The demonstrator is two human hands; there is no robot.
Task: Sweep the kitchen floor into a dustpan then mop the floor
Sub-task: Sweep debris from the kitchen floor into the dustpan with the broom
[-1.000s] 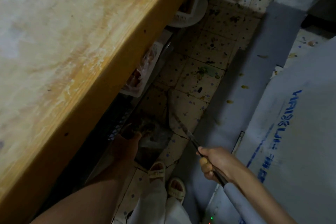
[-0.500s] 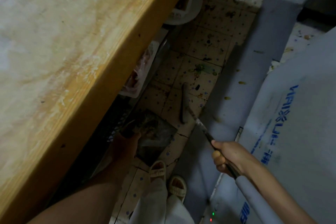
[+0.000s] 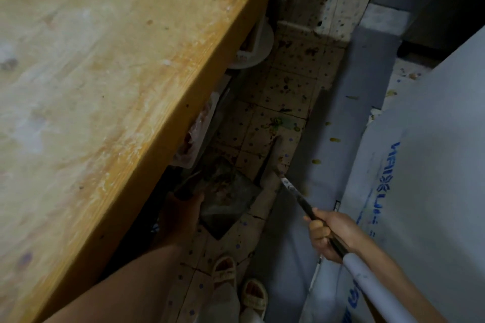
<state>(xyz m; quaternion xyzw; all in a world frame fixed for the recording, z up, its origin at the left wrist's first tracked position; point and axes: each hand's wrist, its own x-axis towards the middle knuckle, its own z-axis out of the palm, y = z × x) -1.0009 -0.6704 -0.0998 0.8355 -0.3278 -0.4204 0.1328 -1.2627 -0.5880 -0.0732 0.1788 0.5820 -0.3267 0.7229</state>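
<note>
1. Left hand (image 3: 183, 208): reaches down beside the table edge, fingers wrapped round the dark handle of the dustpan; the grip is in shadow but reads as closed on the handle. Judged purpose: to keep the pan steady with its mouth toward the broom.

2. Dustpan (image 3: 228, 191): grey, resting on the floor at near centre, just beside the table's underside, already carrying a dark heap of scraps. Its open edge faces right and far, toward the broom head.

3. Right hand (image 3: 328, 233): fingers closed firmly round the broom handle low on the shaft, near where a white sleeve section begins. The low hold probably gives short, controlled strokes in the narrow aisle.

4. Broom (image 3: 271, 160): thin dark handle running from the right hand down and far-left; its narrow head lies on the tiles just right of the dustpan's edge, close to touching it.

5. Floor (image 3: 288, 81): spotted tiles, stained, with green and brown debris farther along the aisle, so sweeping appears unfinished; mopping not yet begun, and no mop in view.

6. Table (image 3: 105, 86): worn wooden top filling the left, overhanging shelves whose contents are too dim to identify.

7. White covering (image 3: 433, 165) with blue print: along the right, bounding the aisle.

8. Sandalled feet (image 3: 236, 286): near edge, standing behind the dustpan.
</note>
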